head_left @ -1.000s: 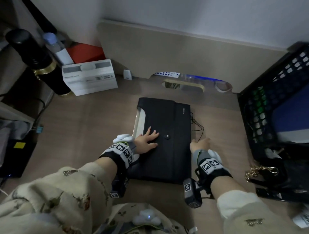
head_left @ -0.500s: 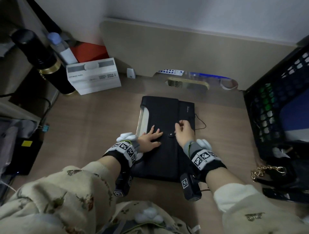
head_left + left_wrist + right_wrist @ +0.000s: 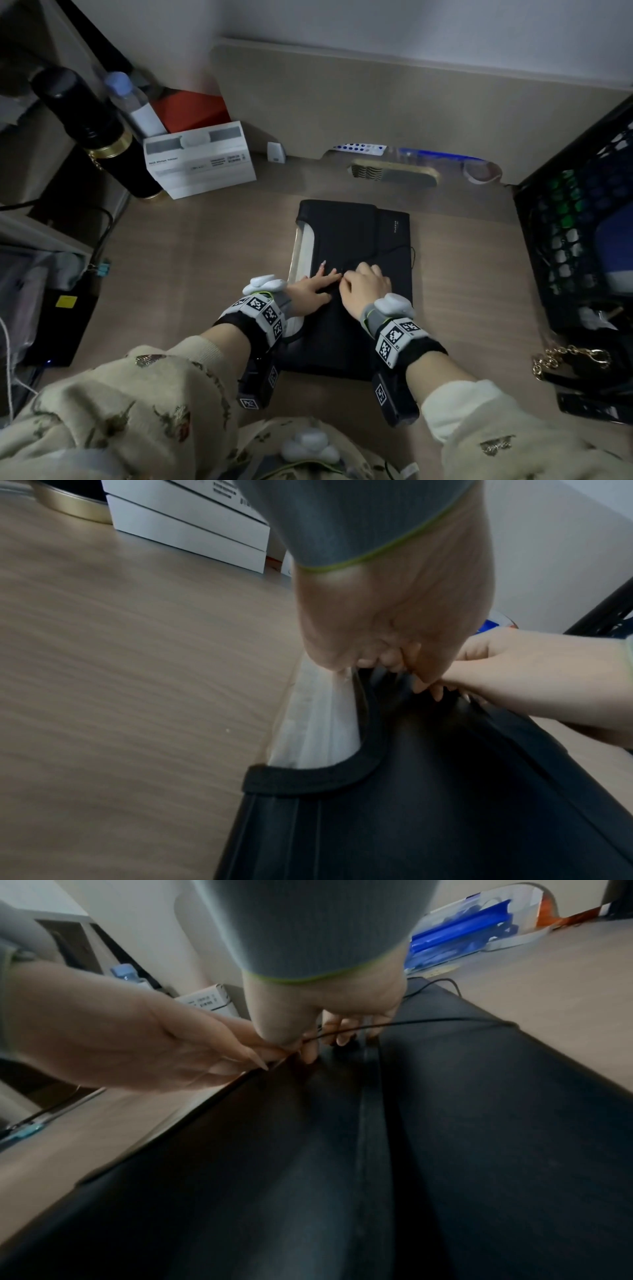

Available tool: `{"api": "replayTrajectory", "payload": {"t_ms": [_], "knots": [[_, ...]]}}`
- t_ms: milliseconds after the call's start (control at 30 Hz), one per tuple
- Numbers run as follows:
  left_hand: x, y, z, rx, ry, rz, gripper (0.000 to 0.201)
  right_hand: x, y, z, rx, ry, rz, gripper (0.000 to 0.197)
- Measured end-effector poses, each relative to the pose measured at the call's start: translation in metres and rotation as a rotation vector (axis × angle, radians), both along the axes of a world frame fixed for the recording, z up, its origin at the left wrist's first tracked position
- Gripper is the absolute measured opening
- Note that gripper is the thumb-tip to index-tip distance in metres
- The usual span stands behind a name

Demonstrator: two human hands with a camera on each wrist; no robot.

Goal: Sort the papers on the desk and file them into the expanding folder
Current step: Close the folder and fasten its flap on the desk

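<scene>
Expanding folder point(image 3: 356, 253), black and closed under its flap, lay flat near the middle of the wooden desk point(image 3: 191, 260), its long sides running away from the person; white papers point(image 3: 303, 246) showed as a pale strip along its left edge, tucked under the curved black binding. Bare desk lay open to the left of the folder as far as a white box point(image 3: 198, 161) and a black flask with a gold band point(image 3: 99, 133) at the back left corner; a clear plastic bottle point(image 3: 132, 99) stood behind them. To the right a narrower band of desk ran up to a black perforated crate point(image 3: 579, 246), with a gold chain point(image 3: 568, 356) near its front; behind the folder a beige back panel point(image 3: 376, 102) closed the desk, a striped ruler point(image 3: 394, 171) and a blue plastic sleeve point(image 3: 438, 156) lying at its foot.

Both hands met on top of the folder, about midway along it. Left hand point(image 3: 310, 291) lay flat with straight fingers pressing the flap near the papers' edge; its fingertips reached the right hand. Right hand point(image 3: 364, 282) had its fingers curled down on the flap, pinching a thin black elastic cord point(image 3: 411, 1022); the cord ran taut from the fingers over the folder's right edge. Whether the cord was around the button could not be told, since the hands hid it.
</scene>
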State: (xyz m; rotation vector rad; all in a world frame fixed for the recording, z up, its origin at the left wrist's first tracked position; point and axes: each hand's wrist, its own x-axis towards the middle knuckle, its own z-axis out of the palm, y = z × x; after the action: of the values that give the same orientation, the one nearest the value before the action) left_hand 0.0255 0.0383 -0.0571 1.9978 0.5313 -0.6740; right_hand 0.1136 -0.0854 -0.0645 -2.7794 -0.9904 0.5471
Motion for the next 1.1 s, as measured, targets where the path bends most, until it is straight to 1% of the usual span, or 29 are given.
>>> {"api": "replayTrajectory", "payload": {"t_ms": [133,267,400,467,533,600,700,800,900,1000,1033,1100], "knots": [[-0.002,0.0,0.003,-0.081,-0.079,0.112,0.066,-0.009,0.003,0.005,-0.055,0.028,0.127,0.04],[-0.003,-0.002,0.005,-0.163,-0.115,0.145,0.071,-0.016,0.004,0.012,-0.106,0.148,0.202,0.038],[-0.001,-0.005,0.009,-0.206,-0.116,0.238,0.061,-0.02,-0.004,0.019,-0.145,0.295,0.172,0.032],[-0.001,-0.008,0.011,-0.205,-0.14,0.242,0.055,-0.024,-0.005,0.021,-0.171,0.325,0.153,0.035],[0.0,-0.01,0.012,-0.184,-0.156,0.217,0.05,-0.026,-0.004,0.025,-0.163,0.304,0.118,0.042],[0.0,-0.011,0.011,-0.171,-0.158,0.205,0.046,-0.024,-0.003,0.029,-0.125,0.232,0.091,0.044],[0.0,-0.01,0.01,-0.189,-0.172,0.244,0.04,-0.019,-0.005,0.029,-0.089,0.09,0.119,0.044],[-0.001,-0.01,0.013,-0.203,-0.19,0.28,0.039,-0.016,-0.008,0.025,-0.083,-0.003,0.032,0.044],[-0.002,-0.01,0.014,-0.204,-0.183,0.246,0.039,-0.014,-0.009,0.028,-0.152,-0.012,-0.073,0.049],[-0.003,-0.007,0.014,-0.191,-0.163,0.225,0.04,-0.016,-0.002,0.029,-0.272,0.025,-0.122,0.056],[-0.003,-0.005,0.014,-0.182,-0.156,0.22,0.04,-0.018,0.0,0.028,-0.304,0.035,-0.13,0.055],[-0.004,-0.004,0.012,-0.185,-0.154,0.214,0.04,-0.021,0.003,0.027,-0.336,0.046,-0.141,0.045]]}}
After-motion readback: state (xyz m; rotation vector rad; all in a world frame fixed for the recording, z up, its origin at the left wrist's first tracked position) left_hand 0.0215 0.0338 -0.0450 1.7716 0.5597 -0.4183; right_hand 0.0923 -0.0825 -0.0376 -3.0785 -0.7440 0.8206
